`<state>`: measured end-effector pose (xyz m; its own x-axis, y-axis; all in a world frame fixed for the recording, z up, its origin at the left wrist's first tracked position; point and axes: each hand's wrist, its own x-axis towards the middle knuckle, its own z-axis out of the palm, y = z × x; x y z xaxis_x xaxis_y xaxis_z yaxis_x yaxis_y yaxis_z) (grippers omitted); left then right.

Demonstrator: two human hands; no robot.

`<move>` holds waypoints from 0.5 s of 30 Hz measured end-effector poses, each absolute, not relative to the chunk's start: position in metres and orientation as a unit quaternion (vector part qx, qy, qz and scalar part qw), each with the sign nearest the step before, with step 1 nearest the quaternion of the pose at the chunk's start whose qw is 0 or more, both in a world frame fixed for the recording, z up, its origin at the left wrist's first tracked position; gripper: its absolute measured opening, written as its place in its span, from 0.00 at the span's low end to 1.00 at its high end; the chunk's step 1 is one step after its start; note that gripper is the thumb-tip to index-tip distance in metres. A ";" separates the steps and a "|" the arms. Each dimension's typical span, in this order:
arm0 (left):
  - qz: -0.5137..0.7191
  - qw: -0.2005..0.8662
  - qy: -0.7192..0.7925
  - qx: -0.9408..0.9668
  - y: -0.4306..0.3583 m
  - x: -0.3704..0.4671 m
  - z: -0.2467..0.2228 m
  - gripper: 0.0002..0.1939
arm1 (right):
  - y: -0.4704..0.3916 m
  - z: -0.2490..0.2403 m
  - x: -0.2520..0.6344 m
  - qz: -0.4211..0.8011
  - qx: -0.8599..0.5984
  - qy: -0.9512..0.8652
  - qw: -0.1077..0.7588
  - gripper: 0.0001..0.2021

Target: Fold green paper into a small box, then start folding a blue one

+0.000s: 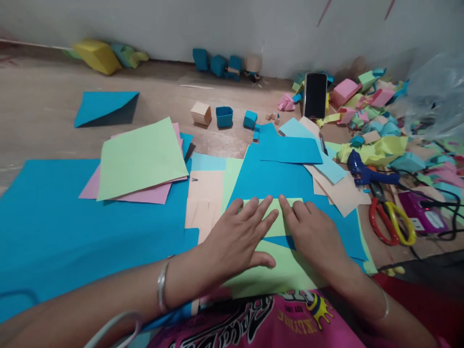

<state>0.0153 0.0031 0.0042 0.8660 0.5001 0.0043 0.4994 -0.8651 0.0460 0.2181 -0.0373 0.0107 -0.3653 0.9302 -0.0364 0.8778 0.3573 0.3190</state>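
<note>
A light green piece of paper [281,224], with a straight top edge, lies over blue paper [271,181] in front of me. Spread over its left part is my left hand [241,232], fingers apart and thumb out to the side, holding nothing. My right hand [313,234] rests on its right part, index finger stretched to the top edge and the other fingers slightly bent. The two index fingertips are close together but apart. Closer to my body is another light green sheet [279,270], partly under my hands.
Stacked coloured sheets [141,162] lie on large blue paper [72,217] at left. Small paper boxes [224,117] stand behind. At right are scissors [384,222], a blue glue gun [362,171], a purple box with a cord [422,212], a phone [315,95] and heaped paper pieces [380,108].
</note>
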 end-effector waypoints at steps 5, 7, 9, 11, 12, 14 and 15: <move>-0.014 -0.046 0.280 0.959 -0.010 0.013 0.010 0.48 | -0.037 0.011 0.216 0.130 0.553 0.815 0.114 0.28; -0.028 -0.058 0.302 0.951 -0.015 0.013 0.012 0.50 | -0.037 0.010 0.216 0.125 0.556 0.813 0.120 0.28; -0.044 -0.064 0.332 0.940 -0.019 0.013 0.012 0.52 | -0.037 0.009 0.217 0.120 0.557 0.812 0.126 0.28; -0.059 -0.057 0.355 0.931 -0.021 0.014 0.012 0.54 | -0.037 0.009 0.217 0.116 0.557 0.812 0.133 0.28; -0.065 -0.049 0.362 0.929 -0.022 0.014 0.012 0.55 | -0.037 0.009 0.216 0.115 0.557 0.811 0.138 0.28; -0.070 -0.027 0.367 0.927 -0.022 0.016 0.011 0.54 | -0.037 0.011 0.214 0.119 0.559 0.807 0.148 0.27; -0.070 -0.015 0.368 0.927 -0.022 0.017 0.011 0.54 | -0.037 0.013 0.212 0.122 0.561 0.804 0.154 0.27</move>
